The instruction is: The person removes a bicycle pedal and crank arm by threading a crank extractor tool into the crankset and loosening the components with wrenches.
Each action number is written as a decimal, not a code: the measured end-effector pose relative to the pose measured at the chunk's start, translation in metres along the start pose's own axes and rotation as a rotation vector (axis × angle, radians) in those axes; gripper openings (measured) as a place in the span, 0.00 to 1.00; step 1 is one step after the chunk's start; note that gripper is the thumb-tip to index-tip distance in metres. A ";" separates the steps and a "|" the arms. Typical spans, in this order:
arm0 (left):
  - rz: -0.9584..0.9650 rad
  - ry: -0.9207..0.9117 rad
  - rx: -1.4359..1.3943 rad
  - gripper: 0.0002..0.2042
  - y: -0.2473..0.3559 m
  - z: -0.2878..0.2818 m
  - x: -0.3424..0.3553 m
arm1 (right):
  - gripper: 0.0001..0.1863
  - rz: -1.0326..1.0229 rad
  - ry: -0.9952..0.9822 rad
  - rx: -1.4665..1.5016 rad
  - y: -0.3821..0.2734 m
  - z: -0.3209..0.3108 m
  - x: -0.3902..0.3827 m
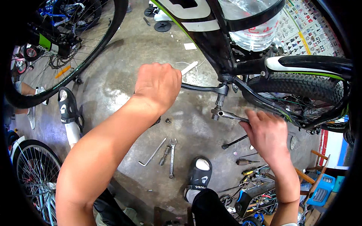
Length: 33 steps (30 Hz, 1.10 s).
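My left hand (pixel 157 84) is closed in a fist at the outer end of a black crank arm (pixel 201 87); whether a pedal is inside it is hidden. The crank arm's other end meets the bottom of a black, white and green bicycle frame (pixel 211 41). A metal socket piece (pixel 219 98) sticks out from that end towards me. On it sits the head of a ratchet wrench (pixel 230 114), whose handle my right hand (pixel 267 132) grips. Beyond my right hand is the knobbly rear tyre (pixel 298 88).
On the floor lie a hex key (pixel 154 151), a combination wrench (pixel 172 158) and a screwdriver (pixel 242 162). A cluttered tool box (pixel 256 197) stands at lower right. Bicycle wheels (pixel 37 169) flank the left side, near another person's sandalled foot (pixel 69 107). A clear water bottle (pixel 252 32) sits in the frame.
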<state>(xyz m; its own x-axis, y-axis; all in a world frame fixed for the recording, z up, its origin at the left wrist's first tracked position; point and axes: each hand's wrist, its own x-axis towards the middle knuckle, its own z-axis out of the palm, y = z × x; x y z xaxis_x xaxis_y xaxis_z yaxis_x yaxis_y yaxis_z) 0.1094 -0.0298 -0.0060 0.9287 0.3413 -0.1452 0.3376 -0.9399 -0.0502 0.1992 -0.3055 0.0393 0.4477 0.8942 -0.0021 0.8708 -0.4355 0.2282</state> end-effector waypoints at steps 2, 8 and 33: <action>0.014 0.057 -0.017 0.07 -0.003 0.004 0.000 | 0.15 0.045 0.001 -0.017 0.007 0.000 -0.007; -0.074 0.004 -0.067 0.08 0.001 -0.002 0.002 | 0.18 0.127 0.100 -0.041 0.017 0.025 -0.024; -0.049 0.050 -0.145 0.08 0.003 -0.003 -0.001 | 0.12 0.490 0.004 0.250 0.017 0.097 -0.019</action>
<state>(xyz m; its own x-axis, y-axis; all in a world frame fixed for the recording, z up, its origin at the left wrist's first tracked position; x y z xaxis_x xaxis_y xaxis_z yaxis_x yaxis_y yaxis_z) 0.1096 -0.0329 -0.0027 0.9159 0.3897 -0.0964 0.3978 -0.9133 0.0875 0.2254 -0.3405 -0.0513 0.8124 0.5809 0.0504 0.5828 -0.8118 -0.0364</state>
